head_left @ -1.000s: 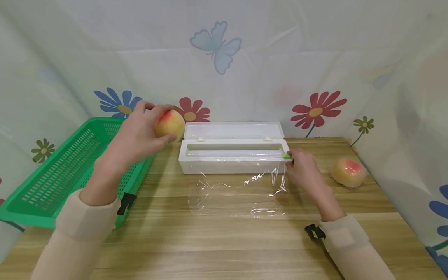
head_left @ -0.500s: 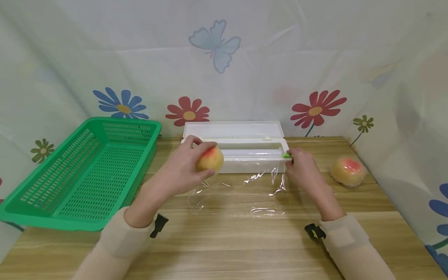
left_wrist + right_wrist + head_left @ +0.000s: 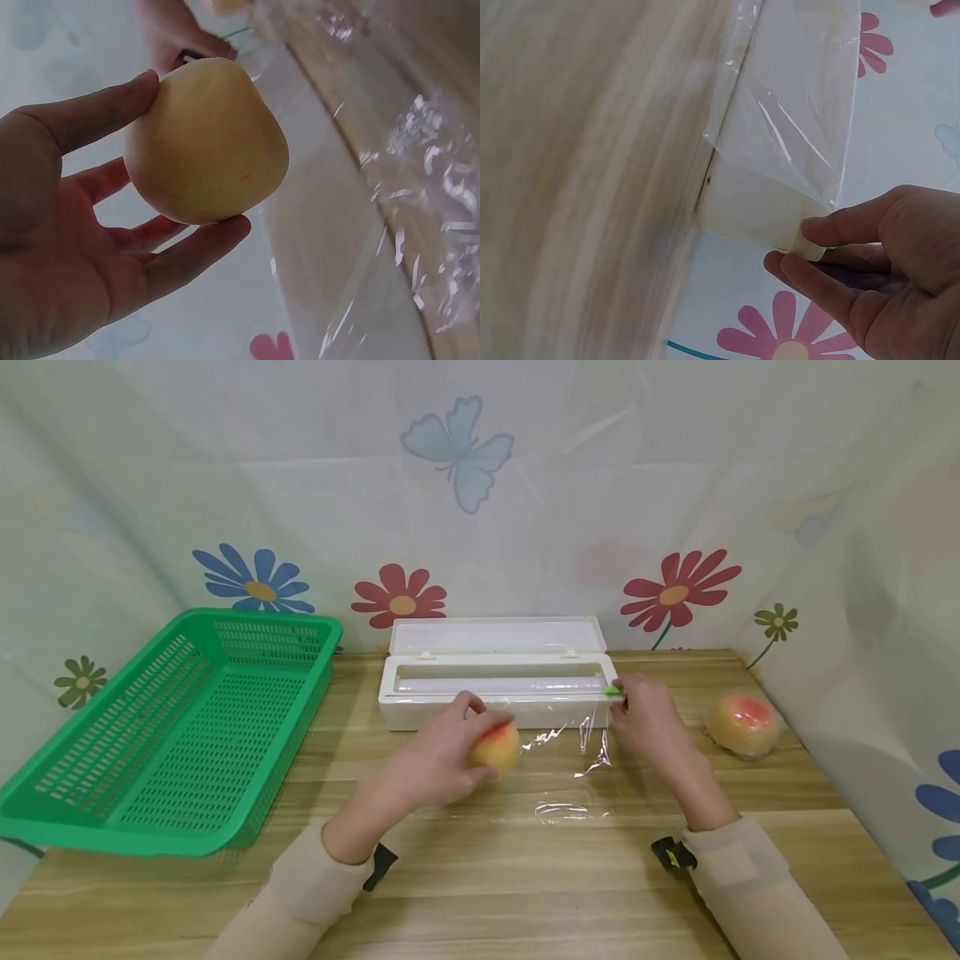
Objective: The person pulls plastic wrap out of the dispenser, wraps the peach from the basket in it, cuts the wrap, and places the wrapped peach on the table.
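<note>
My left hand (image 3: 427,758) holds a yellow peach (image 3: 497,750) with a red blush between its thumb and fingers, above clear cling film. In the left wrist view the unwrapped underside of the peach (image 3: 210,142) shows. The film (image 3: 562,777) is drawn out over the front of a white cling film box (image 3: 397,717) and onto the table. The box's lid (image 3: 495,635) stands open and the roll (image 3: 498,685) shows inside. My right hand (image 3: 652,718) pinches the right end of the box, beside a small green slider (image 3: 612,691). The right wrist view shows its thumb and fingertips on the box end (image 3: 750,210).
On the left stands a green slotted basket (image 3: 300,739). A second peach (image 3: 745,725), wrapped in film, sits on the right side of the wooden table (image 3: 480,885). A flower-printed curtain (image 3: 540,527) closes off the back and sides.
My left hand has carried the peach rightward and down, from beside the basket to over the cling film in front of the box. The right hand has stayed at the box end.
</note>
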A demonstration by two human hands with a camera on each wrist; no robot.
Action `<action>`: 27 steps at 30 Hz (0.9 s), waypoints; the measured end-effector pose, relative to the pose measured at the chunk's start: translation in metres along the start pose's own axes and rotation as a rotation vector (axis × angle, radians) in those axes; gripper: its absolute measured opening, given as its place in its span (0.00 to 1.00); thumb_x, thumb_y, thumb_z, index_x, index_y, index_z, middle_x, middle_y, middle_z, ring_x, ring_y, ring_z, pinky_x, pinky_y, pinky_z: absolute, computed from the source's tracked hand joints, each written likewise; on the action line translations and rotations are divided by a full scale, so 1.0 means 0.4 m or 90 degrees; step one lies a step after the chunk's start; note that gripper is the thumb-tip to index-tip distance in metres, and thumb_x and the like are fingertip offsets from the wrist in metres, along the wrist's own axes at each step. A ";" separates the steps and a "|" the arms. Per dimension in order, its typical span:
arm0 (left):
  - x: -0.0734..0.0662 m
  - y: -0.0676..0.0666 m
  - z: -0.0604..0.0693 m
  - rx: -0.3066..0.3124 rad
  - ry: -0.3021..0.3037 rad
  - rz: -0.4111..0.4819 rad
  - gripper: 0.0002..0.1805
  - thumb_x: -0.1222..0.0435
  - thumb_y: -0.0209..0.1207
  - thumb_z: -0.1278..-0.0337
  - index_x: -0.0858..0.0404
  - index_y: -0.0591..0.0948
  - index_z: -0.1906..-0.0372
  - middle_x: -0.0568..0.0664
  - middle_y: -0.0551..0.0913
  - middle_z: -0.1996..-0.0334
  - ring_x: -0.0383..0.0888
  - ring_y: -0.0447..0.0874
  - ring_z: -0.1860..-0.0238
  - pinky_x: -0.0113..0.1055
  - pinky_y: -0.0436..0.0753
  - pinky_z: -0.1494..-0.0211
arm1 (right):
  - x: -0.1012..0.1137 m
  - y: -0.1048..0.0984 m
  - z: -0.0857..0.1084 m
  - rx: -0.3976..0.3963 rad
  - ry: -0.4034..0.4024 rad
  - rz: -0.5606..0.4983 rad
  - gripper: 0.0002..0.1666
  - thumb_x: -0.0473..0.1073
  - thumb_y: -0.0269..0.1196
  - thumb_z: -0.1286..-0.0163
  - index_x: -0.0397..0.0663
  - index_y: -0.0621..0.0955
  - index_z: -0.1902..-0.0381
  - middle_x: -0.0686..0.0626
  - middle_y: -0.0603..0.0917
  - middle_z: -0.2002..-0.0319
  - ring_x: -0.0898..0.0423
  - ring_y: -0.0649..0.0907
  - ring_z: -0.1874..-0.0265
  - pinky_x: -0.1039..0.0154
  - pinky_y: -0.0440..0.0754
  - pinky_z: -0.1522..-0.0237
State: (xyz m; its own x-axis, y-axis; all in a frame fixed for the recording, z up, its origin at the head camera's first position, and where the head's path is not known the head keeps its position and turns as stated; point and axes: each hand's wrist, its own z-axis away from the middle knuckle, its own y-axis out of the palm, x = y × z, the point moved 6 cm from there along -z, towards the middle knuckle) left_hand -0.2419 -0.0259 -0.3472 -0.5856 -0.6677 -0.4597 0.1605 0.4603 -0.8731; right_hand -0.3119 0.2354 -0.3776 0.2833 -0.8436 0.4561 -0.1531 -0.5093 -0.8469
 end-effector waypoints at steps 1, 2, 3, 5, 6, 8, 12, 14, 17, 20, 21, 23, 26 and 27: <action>-0.002 0.013 -0.002 0.006 0.011 0.000 0.34 0.66 0.74 0.45 0.57 0.78 0.32 0.54 0.73 0.45 0.52 0.74 0.49 0.45 0.77 0.43 | 0.001 -0.001 0.000 0.001 0.001 0.001 0.18 0.24 0.61 0.33 0.18 0.77 0.46 0.27 0.82 0.55 0.38 0.83 0.60 0.44 0.84 0.58; -0.005 0.024 -0.004 0.010 0.022 0.000 0.33 0.67 0.74 0.46 0.57 0.78 0.33 0.54 0.73 0.45 0.53 0.74 0.49 0.45 0.77 0.43 | 0.001 -0.001 0.001 0.002 0.003 0.001 0.18 0.24 0.61 0.33 0.18 0.77 0.46 0.27 0.82 0.55 0.38 0.82 0.60 0.44 0.84 0.57; -0.006 0.035 -0.006 0.014 0.031 -0.002 0.33 0.67 0.74 0.46 0.57 0.79 0.33 0.54 0.73 0.45 0.53 0.74 0.49 0.45 0.77 0.42 | 0.000 -0.001 0.001 0.003 0.006 0.001 0.18 0.24 0.61 0.32 0.18 0.77 0.46 0.27 0.82 0.54 0.38 0.82 0.60 0.44 0.85 0.57; -0.008 0.054 -0.010 0.023 0.039 -0.004 0.32 0.68 0.74 0.46 0.57 0.79 0.34 0.54 0.73 0.45 0.52 0.74 0.48 0.45 0.77 0.42 | -0.001 0.000 0.002 0.005 0.010 0.000 0.19 0.24 0.61 0.32 0.18 0.76 0.45 0.26 0.81 0.54 0.38 0.82 0.60 0.44 0.85 0.57; -0.009 0.062 -0.012 0.029 0.042 -0.005 0.32 0.68 0.74 0.46 0.57 0.79 0.34 0.54 0.73 0.44 0.52 0.74 0.48 0.45 0.77 0.41 | -0.001 0.000 0.003 0.006 0.011 0.001 0.19 0.25 0.61 0.32 0.18 0.76 0.45 0.26 0.81 0.54 0.38 0.82 0.60 0.44 0.85 0.56; -0.010 0.077 -0.016 0.039 0.047 -0.007 0.33 0.69 0.74 0.45 0.58 0.78 0.33 0.55 0.73 0.43 0.52 0.73 0.46 0.44 0.77 0.40 | -0.001 -0.001 0.004 0.006 0.014 0.001 0.19 0.25 0.61 0.31 0.18 0.76 0.44 0.26 0.81 0.53 0.38 0.82 0.59 0.44 0.85 0.56; -0.012 0.101 -0.020 0.055 0.059 -0.029 0.33 0.68 0.73 0.43 0.57 0.77 0.31 0.56 0.72 0.39 0.52 0.72 0.42 0.43 0.76 0.36 | 0.000 -0.001 0.005 0.006 0.012 0.003 0.20 0.25 0.62 0.31 0.18 0.76 0.44 0.26 0.81 0.53 0.38 0.82 0.59 0.44 0.85 0.56; -0.013 0.111 -0.022 0.059 0.068 -0.047 0.33 0.68 0.72 0.42 0.57 0.76 0.31 0.56 0.71 0.38 0.52 0.71 0.40 0.43 0.75 0.35 | -0.002 -0.001 0.004 0.004 0.010 0.003 0.20 0.25 0.62 0.32 0.18 0.76 0.44 0.26 0.81 0.53 0.37 0.82 0.59 0.43 0.85 0.56; -0.012 0.122 -0.024 0.062 0.077 -0.072 0.34 0.68 0.72 0.43 0.56 0.76 0.30 0.57 0.71 0.37 0.52 0.71 0.38 0.43 0.75 0.34 | -0.001 0.000 0.003 0.003 0.000 0.012 0.20 0.25 0.62 0.32 0.17 0.76 0.45 0.25 0.81 0.52 0.35 0.83 0.57 0.41 0.84 0.54; -0.009 0.128 -0.025 0.062 0.081 -0.082 0.34 0.69 0.72 0.43 0.56 0.76 0.31 0.57 0.71 0.36 0.52 0.71 0.37 0.44 0.74 0.33 | 0.000 -0.001 0.001 0.006 -0.005 0.027 0.22 0.26 0.63 0.33 0.18 0.75 0.43 0.24 0.80 0.49 0.32 0.82 0.50 0.38 0.81 0.48; -0.008 0.129 -0.025 0.063 0.082 -0.082 0.34 0.69 0.72 0.44 0.56 0.76 0.31 0.56 0.71 0.36 0.52 0.70 0.37 0.44 0.74 0.33 | 0.001 -0.003 0.002 0.009 -0.002 0.031 0.24 0.27 0.63 0.33 0.19 0.75 0.41 0.24 0.80 0.47 0.31 0.81 0.48 0.37 0.79 0.46; -0.007 0.128 -0.024 0.063 0.081 -0.081 0.35 0.70 0.72 0.44 0.56 0.76 0.31 0.56 0.71 0.36 0.53 0.71 0.37 0.44 0.74 0.33 | 0.003 -0.008 0.005 0.013 0.009 0.032 0.27 0.29 0.63 0.32 0.22 0.73 0.37 0.25 0.78 0.43 0.30 0.78 0.43 0.34 0.75 0.42; -0.003 0.130 -0.022 0.073 0.072 -0.084 0.36 0.69 0.73 0.44 0.55 0.75 0.29 0.55 0.71 0.35 0.53 0.70 0.36 0.45 0.74 0.33 | 0.022 -0.026 0.017 0.004 0.018 0.034 0.27 0.31 0.64 0.31 0.27 0.72 0.36 0.27 0.74 0.41 0.30 0.76 0.43 0.32 0.75 0.43; -0.003 0.130 -0.021 0.077 0.069 -0.087 0.37 0.68 0.73 0.45 0.55 0.74 0.29 0.55 0.71 0.35 0.53 0.69 0.36 0.45 0.74 0.33 | 0.034 -0.031 0.023 0.001 0.009 0.038 0.24 0.31 0.65 0.31 0.28 0.74 0.40 0.28 0.75 0.44 0.32 0.77 0.46 0.34 0.76 0.45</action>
State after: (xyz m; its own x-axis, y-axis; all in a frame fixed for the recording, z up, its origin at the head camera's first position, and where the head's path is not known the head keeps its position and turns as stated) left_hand -0.2395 0.0036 -0.3908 -0.6896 -0.6492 -0.3208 0.1633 0.2922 -0.9423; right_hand -0.2973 0.2318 -0.3633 0.2603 -0.8746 0.4091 -0.1671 -0.4581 -0.8730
